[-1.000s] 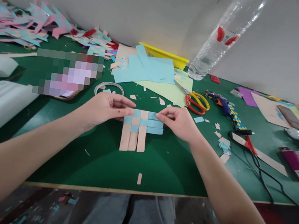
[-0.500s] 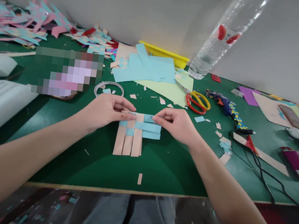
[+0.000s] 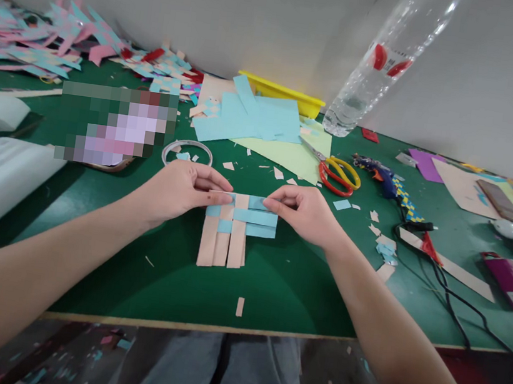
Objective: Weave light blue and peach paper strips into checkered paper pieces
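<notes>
Between my hands is a small weave of paper strips (image 3: 238,232), with pale peach strips hanging toward me and light blue strips sticking out to the right. My left hand (image 3: 185,190) pinches its upper left corner between thumb and fingers. At the upper right, my right hand (image 3: 298,213) pinches the end of the top blue strip (image 3: 256,202). Part of the weave's top edge is hidden by my left fingers. A roll of clear tape (image 3: 188,153) lies just beyond my left hand.
Scissors (image 3: 339,172) lie beyond my right hand, near a leaning plastic bottle (image 3: 376,75). Blue paper sheets (image 3: 256,119) and a yellow tray (image 3: 312,106) are at the back. A phone (image 3: 123,130) lies left; cables (image 3: 448,299) trail at right. Paper scraps are scattered about.
The weave has shifted very slightly to the right, and its lower peach strips have moved a little relative to each other. Both hands keep their pinch in nearly the same place.
</notes>
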The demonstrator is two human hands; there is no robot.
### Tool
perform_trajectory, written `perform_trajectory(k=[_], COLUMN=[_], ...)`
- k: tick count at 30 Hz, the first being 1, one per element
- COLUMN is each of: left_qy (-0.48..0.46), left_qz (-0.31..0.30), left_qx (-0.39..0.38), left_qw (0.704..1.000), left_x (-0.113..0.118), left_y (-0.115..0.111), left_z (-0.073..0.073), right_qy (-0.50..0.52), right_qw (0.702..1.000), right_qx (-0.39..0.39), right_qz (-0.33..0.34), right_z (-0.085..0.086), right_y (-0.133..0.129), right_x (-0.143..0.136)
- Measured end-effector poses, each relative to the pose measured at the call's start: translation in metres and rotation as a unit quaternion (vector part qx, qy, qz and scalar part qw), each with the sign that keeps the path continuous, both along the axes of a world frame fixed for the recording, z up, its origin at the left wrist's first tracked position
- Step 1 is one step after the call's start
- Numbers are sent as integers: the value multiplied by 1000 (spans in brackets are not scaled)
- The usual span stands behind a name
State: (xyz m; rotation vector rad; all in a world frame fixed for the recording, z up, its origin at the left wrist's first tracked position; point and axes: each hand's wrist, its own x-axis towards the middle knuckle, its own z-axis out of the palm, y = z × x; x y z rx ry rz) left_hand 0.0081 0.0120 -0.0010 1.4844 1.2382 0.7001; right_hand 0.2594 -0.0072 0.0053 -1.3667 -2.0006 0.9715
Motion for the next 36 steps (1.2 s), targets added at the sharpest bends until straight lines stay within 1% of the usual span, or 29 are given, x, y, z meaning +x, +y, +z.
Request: perform_trajectory(k=[11,21,28,31,36], left_qy=[8,-6,18,24,37], left_qz=[-2,-2,-26,-26,-19], left_qx=[10,5,13,18,22], left_qw=[1000,1000,999,999,999], left_x=[0,1,7,7,7], left_y=[-2,-2,-7,-7,-7], left_z=[1,1,3,3,2], right_qy=[14,24,17,19,8], right_qw=[1000,999,999,999,999], right_qx=[-14,-21,-7,-4,-10], right_qz=[6,6,31,41,36], right_z=[1,3,1,1,2], right_y=[0,-1,-5,-7,-6], right_x=[1,-1,-8,-10,-10])
